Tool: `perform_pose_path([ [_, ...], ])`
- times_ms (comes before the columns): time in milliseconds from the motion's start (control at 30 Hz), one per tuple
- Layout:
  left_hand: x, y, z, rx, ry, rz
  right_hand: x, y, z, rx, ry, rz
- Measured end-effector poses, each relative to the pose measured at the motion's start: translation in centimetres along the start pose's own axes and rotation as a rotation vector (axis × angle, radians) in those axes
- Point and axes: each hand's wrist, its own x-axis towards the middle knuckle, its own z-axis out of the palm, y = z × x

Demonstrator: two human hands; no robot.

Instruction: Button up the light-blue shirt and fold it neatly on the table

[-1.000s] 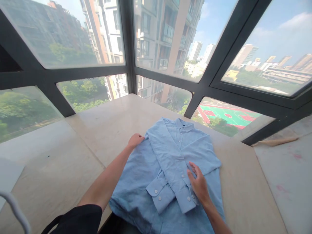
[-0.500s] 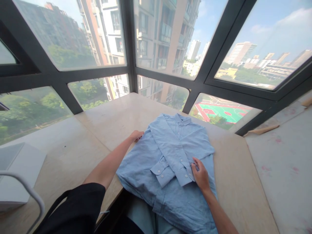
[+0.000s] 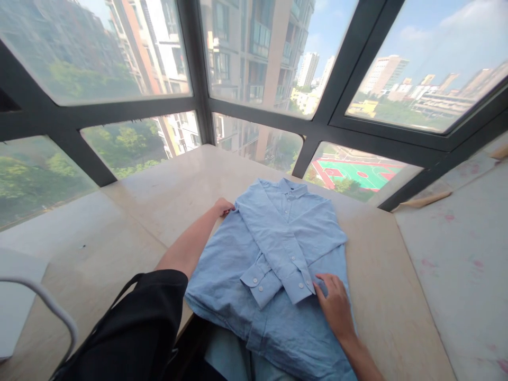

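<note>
A light blue button-up shirt (image 3: 278, 254) lies front side up on the sill, its collar toward the window and its hem hanging over the near edge. Both sleeves are folded across the front, and the cuffs (image 3: 298, 286) overlap near the middle. At the shirt's left edge, just below the shoulder, my left hand (image 3: 224, 207) is closed in a pinch on the fabric. My right hand (image 3: 336, 304) rests on the lower right front, thumb at the edge of the upper cuff, with thumb and fingers apart.
The pale stone sill (image 3: 130, 222) runs up to dark window frames (image 3: 254, 116). At the far left stands a white box (image 3: 19, 296) with a grey curved tube (image 3: 51, 301) in front of it. A wall with flower-patterned paper (image 3: 456, 254) bounds the right side.
My left hand has moved up along the shirt's left edge and now pinches it. My right hand has slid a little toward me beside the cuff. The view has shifted slightly right.
</note>
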Motion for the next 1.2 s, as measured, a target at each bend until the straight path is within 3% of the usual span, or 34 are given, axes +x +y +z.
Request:
perform_pose_path([
  [100,0.3,-0.1,-0.1,0.021,-0.010,0.011,-4.3,0.0,-2.0,-0.074,-0.083,0.003],
  [200,0.4,-0.4,-0.1,0.038,-0.012,0.049,-8.4,0.4,-3.2,-0.118,-0.025,-0.078],
  [300,0.2,-0.8,-0.1,0.072,-0.011,0.113,-10.6,0.4,-4.0,-0.124,0.034,-0.176],
  [433,-0.1,-1.5,-0.3,0.150,-0.008,0.232,-11.1,-0.4,-4.6,-0.071,0.039,-0.205],
  [600,-0.4,-2.4,-0.4,0.221,0.034,0.406,-10.4,-0.9,-5.3,-0.070,-0.049,-0.193],
  [733,-0.4,-2.6,-0.4,0.244,0.016,0.425,-9.9,-1.4,-6.4,-0.071,-0.084,-0.189],
  [833,-0.4,-2.5,-0.5,0.233,-0.041,0.400,-9.4,-4.4,-7.1,-0.024,-0.072,-0.188],
  [933,-0.5,-2.4,-0.7,0.200,-0.096,0.383,-8.8,-10.3,-6.1,0.083,-0.134,-0.240],
  [1067,-0.8,-2.6,-1.1,0.153,-0.129,0.375,-7.7,-18.8,-1.3,0.084,-0.326,-0.415],
  [1133,-0.9,-2.7,-1.1,0.133,-0.127,0.373,-6.9,-21.4,1.5,0.026,-0.342,-0.503],
  [1200,-1.0,-2.9,-1.1,0.113,-0.121,0.372,-6.1,-22.4,3.8,-0.014,-0.322,-0.530],
])
